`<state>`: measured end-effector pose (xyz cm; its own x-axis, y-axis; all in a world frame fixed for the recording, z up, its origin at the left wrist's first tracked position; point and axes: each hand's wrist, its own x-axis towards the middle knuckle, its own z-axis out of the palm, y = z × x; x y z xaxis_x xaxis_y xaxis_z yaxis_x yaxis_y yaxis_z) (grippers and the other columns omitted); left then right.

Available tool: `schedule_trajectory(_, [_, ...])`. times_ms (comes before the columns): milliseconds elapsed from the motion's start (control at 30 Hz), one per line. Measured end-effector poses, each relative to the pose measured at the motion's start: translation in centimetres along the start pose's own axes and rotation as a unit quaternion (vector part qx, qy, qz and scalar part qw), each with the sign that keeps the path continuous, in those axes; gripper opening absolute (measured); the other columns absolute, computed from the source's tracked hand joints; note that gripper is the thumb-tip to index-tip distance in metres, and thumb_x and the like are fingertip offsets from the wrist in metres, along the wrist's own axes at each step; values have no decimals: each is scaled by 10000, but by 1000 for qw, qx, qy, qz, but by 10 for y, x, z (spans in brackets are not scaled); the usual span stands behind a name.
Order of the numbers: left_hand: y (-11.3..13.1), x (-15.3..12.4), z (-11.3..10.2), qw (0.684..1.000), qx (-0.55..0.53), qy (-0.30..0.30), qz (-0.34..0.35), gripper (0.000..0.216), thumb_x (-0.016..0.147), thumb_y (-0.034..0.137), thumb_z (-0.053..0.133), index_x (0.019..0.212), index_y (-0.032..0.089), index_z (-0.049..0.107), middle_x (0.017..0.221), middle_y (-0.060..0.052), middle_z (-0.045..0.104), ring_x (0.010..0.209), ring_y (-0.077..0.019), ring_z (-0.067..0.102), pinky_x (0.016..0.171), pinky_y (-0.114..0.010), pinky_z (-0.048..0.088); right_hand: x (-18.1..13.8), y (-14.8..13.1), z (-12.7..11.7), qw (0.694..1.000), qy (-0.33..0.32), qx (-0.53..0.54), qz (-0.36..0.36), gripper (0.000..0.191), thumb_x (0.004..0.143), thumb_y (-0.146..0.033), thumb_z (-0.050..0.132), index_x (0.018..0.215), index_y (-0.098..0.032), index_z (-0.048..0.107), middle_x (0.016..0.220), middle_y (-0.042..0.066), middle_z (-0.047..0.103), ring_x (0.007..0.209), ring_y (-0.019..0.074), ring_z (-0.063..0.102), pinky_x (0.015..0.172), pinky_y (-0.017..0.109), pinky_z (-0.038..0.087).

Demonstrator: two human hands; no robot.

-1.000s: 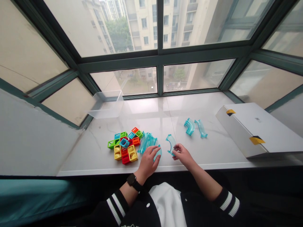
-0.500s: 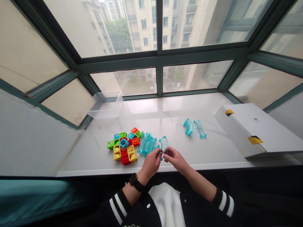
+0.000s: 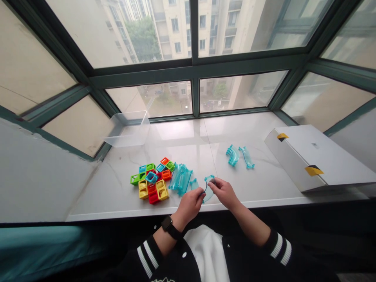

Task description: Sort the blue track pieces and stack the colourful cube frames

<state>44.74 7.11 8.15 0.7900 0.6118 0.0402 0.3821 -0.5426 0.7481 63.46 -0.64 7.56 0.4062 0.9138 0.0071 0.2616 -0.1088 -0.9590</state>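
Both my hands hold a translucent blue curved track piece (image 3: 209, 190) low over the white stone sill (image 3: 182, 141). My left hand (image 3: 190, 205) pinches its lower end, and my right hand (image 3: 224, 192) grips its upper edge. Just left of my left hand lie another blue curved piece (image 3: 193, 184) and a stack of blue track pieces (image 3: 181, 179). Further left sits a pile of red, yellow, green and blue square plastic blocks (image 3: 150, 181). Two more blue track pieces (image 3: 233, 155) (image 3: 246, 157) lie beyond my right hand.
A transparent plastic tub (image 3: 127, 129) stands at the back left of the sill. A white cardboard box (image 3: 314, 156) with black and yellow tape lies at the right. Green window frames (image 3: 194, 70) run behind the sill, and its front edge is near my forearms.
The curved piece has turned in my hands and moved slightly right and down. My hands have moved a little apart. The whole view has shifted slightly with my head.
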Motion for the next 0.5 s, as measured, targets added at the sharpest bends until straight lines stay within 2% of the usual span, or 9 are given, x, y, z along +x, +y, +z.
schedule_trajectory(267, [-2, 0, 2, 998, 47, -32, 3, 225, 1067, 336, 483, 920, 235, 620, 804, -27, 662, 730, -193, 608, 663, -285, 369, 3, -1, -8, 993, 55, -104, -10, 499, 952, -555, 624, 607, -222, 486, 540, -42, 455, 561, 135, 414, 557, 268, 337])
schedule_trajectory(367, [-2, 0, 3, 998, 51, -43, 0, 214, 1060, 340, 497, 920, 240, 625, 788, -20, 663, 721, -191, 610, 660, -283, 366, 4, 0, -9, 992, 55, -110, -4, 517, 974, -578, 590, 607, -218, 542, 526, -29, 495, 547, 141, 467, 549, 267, 374])
schedule_trajectory(433, [-1, 0, 4, 999, 31, -41, -8, 228, 1064, 350, 487, 914, 240, 619, 772, -14, 650, 713, -187, 603, 660, -281, 368, 4, 2, -8, 994, 41, -101, -11, 462, 995, -570, 567, 713, -213, 649, 543, -27, 522, 553, 149, 500, 559, 269, 413])
schedule_trajectory(500, [-2, 1, 4, 999, -5, -23, -24, 260, 1074, 370, 456, 906, 235, 602, 755, -8, 629, 702, -183, 588, 658, -283, 370, 2, 5, -6, 997, 17, -70, -29, 349, 997, -536, 589, 999, -212, 722, 639, -26, 587, 589, 152, 546, 595, 272, 474])
